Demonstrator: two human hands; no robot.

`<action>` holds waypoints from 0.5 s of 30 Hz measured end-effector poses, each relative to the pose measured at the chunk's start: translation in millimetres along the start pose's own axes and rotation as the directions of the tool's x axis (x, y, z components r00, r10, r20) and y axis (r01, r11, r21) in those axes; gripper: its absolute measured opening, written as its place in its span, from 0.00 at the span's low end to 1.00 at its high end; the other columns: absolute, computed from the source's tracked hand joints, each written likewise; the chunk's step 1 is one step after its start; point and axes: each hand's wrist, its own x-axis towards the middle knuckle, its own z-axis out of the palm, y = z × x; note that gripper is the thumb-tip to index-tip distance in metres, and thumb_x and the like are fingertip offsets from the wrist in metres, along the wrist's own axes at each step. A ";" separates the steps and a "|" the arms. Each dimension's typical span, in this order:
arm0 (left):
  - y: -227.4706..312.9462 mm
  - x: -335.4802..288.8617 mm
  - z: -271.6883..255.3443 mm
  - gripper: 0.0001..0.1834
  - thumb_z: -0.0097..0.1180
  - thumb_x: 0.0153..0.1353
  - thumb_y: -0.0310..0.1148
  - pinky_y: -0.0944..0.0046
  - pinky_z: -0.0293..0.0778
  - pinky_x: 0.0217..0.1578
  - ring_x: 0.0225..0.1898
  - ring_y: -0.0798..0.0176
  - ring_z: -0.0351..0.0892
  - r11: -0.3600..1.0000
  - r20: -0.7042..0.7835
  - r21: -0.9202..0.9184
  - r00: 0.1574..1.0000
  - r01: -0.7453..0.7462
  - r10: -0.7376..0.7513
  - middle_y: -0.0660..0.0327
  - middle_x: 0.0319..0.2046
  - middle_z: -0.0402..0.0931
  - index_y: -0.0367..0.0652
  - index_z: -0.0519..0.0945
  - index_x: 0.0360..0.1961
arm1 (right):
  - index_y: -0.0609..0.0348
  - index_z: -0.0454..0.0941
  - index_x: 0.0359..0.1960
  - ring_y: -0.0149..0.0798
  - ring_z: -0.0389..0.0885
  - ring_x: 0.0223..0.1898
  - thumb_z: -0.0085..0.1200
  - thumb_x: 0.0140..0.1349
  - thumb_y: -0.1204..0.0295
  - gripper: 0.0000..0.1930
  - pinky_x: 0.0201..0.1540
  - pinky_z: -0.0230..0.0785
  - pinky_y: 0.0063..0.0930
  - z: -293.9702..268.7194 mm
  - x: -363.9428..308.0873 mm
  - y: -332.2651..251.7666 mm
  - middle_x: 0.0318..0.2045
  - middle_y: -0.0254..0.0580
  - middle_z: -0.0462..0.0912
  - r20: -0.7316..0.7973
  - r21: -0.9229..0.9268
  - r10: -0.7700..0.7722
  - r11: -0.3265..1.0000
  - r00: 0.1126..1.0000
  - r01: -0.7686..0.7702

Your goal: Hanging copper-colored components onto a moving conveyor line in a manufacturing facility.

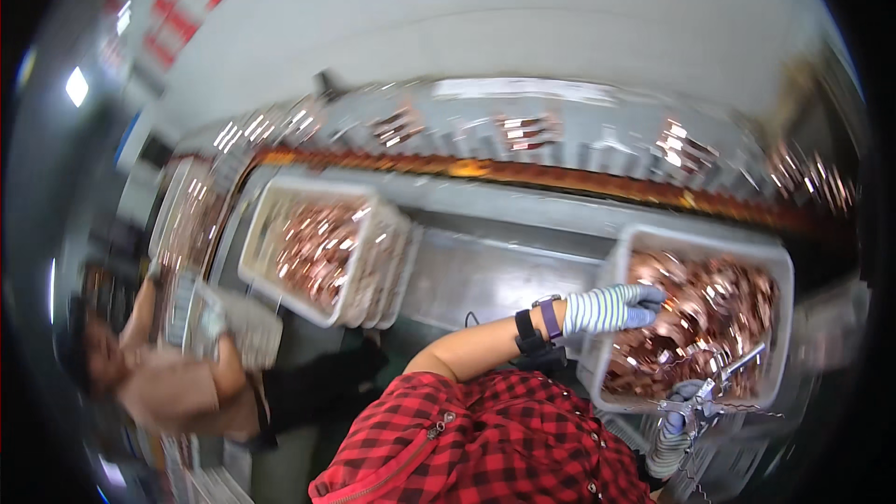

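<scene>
My left hand (611, 308), in a striped grey glove, reaches over the near left side of a white plastic basket (786, 317). Its fingers are stretched out above a heap of shiny copper-coloured metal pieces (714, 303), with nothing visible in them. By the basket's near right corner, my right hand (679, 420), gloved alike, is closed around a silver metal rack (714, 390) with a straight bar and thin wavy wires. Part of the rack overlaps the basket's near rim. Motion blur hides the exact shape of the pieces.
A stack of white baskets (383, 261) with copper-coloured pieces stands to the left on a metal worktop (499, 271). Behind runs an orange-brown rail (560, 175) with copper-coloured pieces hung along it. At far left, a co-worker (187, 378) handles another basket (252, 327).
</scene>
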 end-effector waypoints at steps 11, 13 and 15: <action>-73.9 -305.8 -7.2 0.31 0.53 0.63 0.39 0.63 0.61 0.59 0.59 0.62 0.64 0.938 -0.851 -0.046 0.505 -0.344 0.144 0.54 0.57 0.66 0.35 0.59 0.63 | 0.63 0.72 0.46 0.37 0.73 0.38 0.59 0.57 0.65 0.19 0.42 0.67 0.30 205.4 -22.2 -45.8 0.37 0.38 0.75 0.964 -0.066 -0.048 0.910 0.260 0.409; -92.9 -346.2 3.3 0.32 0.53 0.63 0.38 0.63 0.61 0.60 0.59 0.62 0.64 0.914 -0.906 -0.043 0.401 -0.403 0.134 0.54 0.58 0.65 0.35 0.58 0.63 | 0.62 0.76 0.38 0.41 0.76 0.33 0.60 0.55 0.64 0.15 0.38 0.68 0.32 231.7 -69.8 -85.2 0.31 0.41 0.78 0.963 0.104 -0.224 0.823 0.151 0.559; -109.3 -383.3 13.6 0.30 0.53 0.63 0.35 0.63 0.61 0.59 0.58 0.62 0.65 0.896 -0.941 -0.041 0.319 -0.442 0.114 0.55 0.57 0.66 0.36 0.59 0.63 | 0.61 0.77 0.35 0.44 0.76 0.31 0.60 0.54 0.65 0.13 0.35 0.68 0.33 253.3 -73.8 -52.2 0.29 0.43 0.78 0.979 0.119 -0.195 0.788 0.062 0.604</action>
